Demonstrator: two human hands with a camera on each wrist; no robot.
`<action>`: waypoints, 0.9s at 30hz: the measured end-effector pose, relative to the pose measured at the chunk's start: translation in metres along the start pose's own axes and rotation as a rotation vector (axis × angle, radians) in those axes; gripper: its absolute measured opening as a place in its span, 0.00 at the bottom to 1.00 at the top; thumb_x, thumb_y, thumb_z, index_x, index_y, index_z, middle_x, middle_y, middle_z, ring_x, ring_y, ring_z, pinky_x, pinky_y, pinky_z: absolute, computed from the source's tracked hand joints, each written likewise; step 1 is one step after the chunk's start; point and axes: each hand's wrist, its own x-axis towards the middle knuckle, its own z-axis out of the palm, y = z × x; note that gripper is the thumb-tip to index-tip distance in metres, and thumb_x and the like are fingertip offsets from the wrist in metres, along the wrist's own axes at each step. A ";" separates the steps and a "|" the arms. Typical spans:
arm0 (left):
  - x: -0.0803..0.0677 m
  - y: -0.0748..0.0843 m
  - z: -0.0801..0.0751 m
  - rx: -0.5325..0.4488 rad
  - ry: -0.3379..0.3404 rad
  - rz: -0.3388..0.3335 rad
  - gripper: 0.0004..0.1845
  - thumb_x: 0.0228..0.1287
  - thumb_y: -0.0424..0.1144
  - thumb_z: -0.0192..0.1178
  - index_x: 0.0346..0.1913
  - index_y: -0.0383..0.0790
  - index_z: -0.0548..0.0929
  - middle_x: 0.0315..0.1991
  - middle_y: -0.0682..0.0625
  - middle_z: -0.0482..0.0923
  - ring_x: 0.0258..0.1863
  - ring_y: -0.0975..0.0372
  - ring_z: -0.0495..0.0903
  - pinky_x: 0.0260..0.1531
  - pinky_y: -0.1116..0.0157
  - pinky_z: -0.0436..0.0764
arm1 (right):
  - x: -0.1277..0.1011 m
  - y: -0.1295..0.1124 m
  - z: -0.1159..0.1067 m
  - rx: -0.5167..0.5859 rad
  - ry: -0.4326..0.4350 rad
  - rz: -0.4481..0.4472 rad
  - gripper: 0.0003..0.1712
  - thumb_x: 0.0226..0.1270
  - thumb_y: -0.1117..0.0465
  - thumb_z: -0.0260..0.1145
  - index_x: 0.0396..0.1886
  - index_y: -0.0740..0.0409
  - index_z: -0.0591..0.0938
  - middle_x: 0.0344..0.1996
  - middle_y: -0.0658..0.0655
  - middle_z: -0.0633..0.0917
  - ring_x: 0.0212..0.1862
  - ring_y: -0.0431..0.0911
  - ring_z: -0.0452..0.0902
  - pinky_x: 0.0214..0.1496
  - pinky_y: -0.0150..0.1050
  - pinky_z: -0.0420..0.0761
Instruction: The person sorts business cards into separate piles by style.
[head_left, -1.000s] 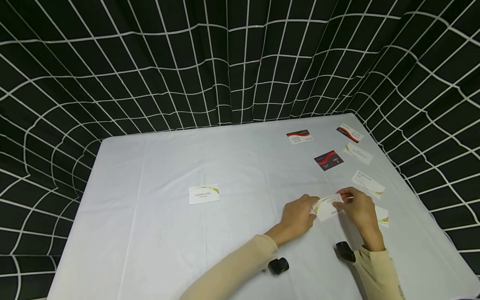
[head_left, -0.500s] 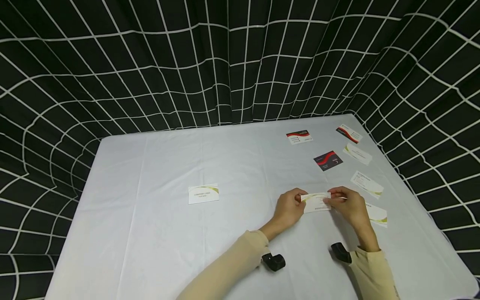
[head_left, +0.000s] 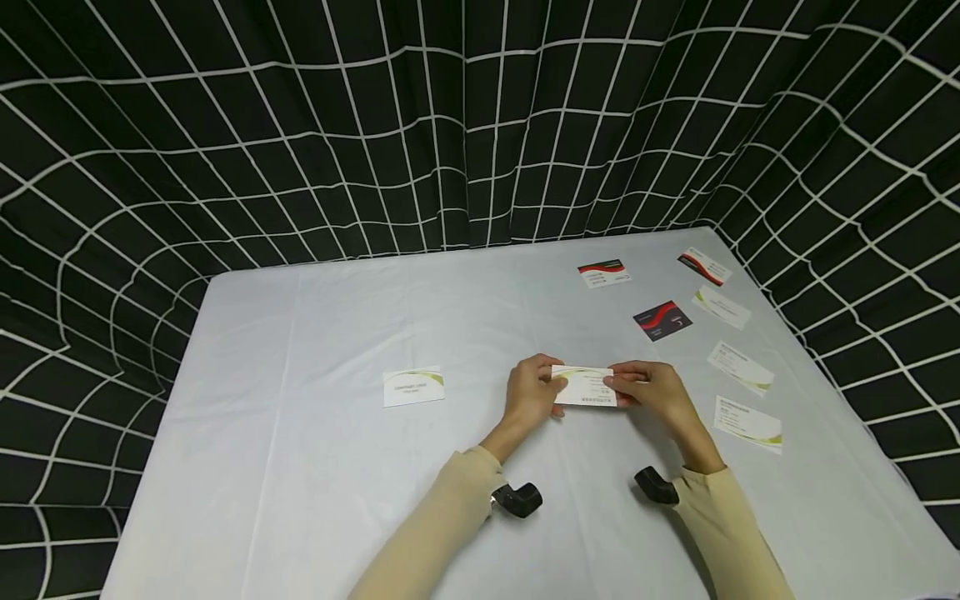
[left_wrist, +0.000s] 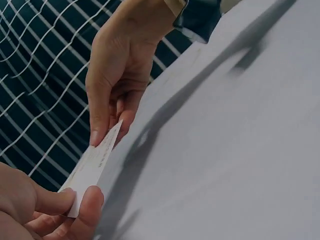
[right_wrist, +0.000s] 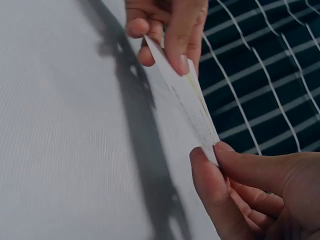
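Note:
Both hands hold one white business card with a gold-green curve and small print, a little over the white table. My left hand pinches its left end, thumb on top and fingers underneath. At the right end my right hand pinches it the same way. In the left wrist view the card slants between the left hand below and the right hand above. Seen from the right wrist, the card is tilted, its shadow falling on the cloth.
A "company logo" card lies alone left of the hands. On the right lie white-and-gold cards, the nearest card beside the right forearm. Farther back lies a dark red-striped card and a red-and-white card. A black gridded curtain encloses the table.
Both hands have moved left with the card, which has turned from slanted to nearly level. A white-and-gold card formerly partly behind the right hand now shows fully.

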 end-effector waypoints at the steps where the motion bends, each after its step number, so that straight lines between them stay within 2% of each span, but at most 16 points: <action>1: 0.000 0.000 -0.005 0.007 0.007 -0.007 0.14 0.62 0.24 0.62 0.51 0.29 0.80 0.36 0.40 0.86 0.08 0.62 0.77 0.13 0.66 0.79 | 0.003 -0.003 0.004 0.001 -0.013 0.004 0.25 0.67 0.62 0.68 0.56 0.78 0.76 0.33 0.55 0.86 0.25 0.36 0.81 0.31 0.32 0.83; 4: 0.000 0.000 -0.022 0.050 0.048 -0.018 0.12 0.61 0.25 0.64 0.49 0.29 0.82 0.33 0.42 0.85 0.07 0.62 0.76 0.11 0.66 0.78 | 0.013 -0.012 0.017 0.001 -0.044 0.002 0.24 0.67 0.63 0.67 0.54 0.79 0.76 0.31 0.56 0.86 0.23 0.36 0.81 0.30 0.32 0.83; 8: -0.001 0.003 -0.046 0.108 0.111 -0.062 0.13 0.58 0.26 0.67 0.47 0.30 0.85 0.26 0.48 0.77 0.05 0.64 0.72 0.07 0.69 0.74 | 0.024 -0.023 0.038 -0.008 -0.075 -0.027 0.20 0.67 0.64 0.66 0.50 0.79 0.78 0.27 0.56 0.86 0.22 0.38 0.81 0.29 0.33 0.83; 11: -0.003 0.006 -0.068 0.163 0.147 -0.083 0.13 0.57 0.27 0.68 0.47 0.31 0.85 0.24 0.49 0.74 0.04 0.66 0.70 0.06 0.70 0.71 | 0.029 -0.033 0.057 -0.009 -0.092 -0.047 0.18 0.66 0.65 0.67 0.48 0.78 0.79 0.26 0.56 0.86 0.22 0.39 0.81 0.29 0.35 0.84; 18: -0.022 -0.002 -0.122 0.316 0.228 -0.092 0.16 0.59 0.29 0.67 0.50 0.27 0.82 0.24 0.47 0.76 0.08 0.64 0.74 0.10 0.71 0.73 | 0.041 -0.059 0.117 0.011 -0.160 -0.076 0.14 0.64 0.64 0.70 0.39 0.74 0.82 0.22 0.59 0.86 0.21 0.42 0.81 0.29 0.39 0.84; 22: -0.030 -0.009 -0.146 0.383 0.281 -0.071 0.16 0.59 0.30 0.68 0.48 0.26 0.82 0.22 0.46 0.76 0.11 0.64 0.72 0.14 0.71 0.72 | 0.047 -0.072 0.141 -0.036 -0.192 -0.074 0.13 0.62 0.61 0.72 0.34 0.70 0.84 0.18 0.56 0.84 0.19 0.42 0.80 0.26 0.37 0.83; 27: -0.037 -0.015 -0.168 0.472 0.332 -0.078 0.14 0.58 0.33 0.69 0.46 0.29 0.84 0.20 0.49 0.73 0.12 0.65 0.65 0.13 0.72 0.64 | 0.051 -0.084 0.163 -0.128 -0.214 -0.116 0.14 0.62 0.58 0.72 0.27 0.66 0.85 0.15 0.54 0.82 0.16 0.40 0.77 0.22 0.32 0.79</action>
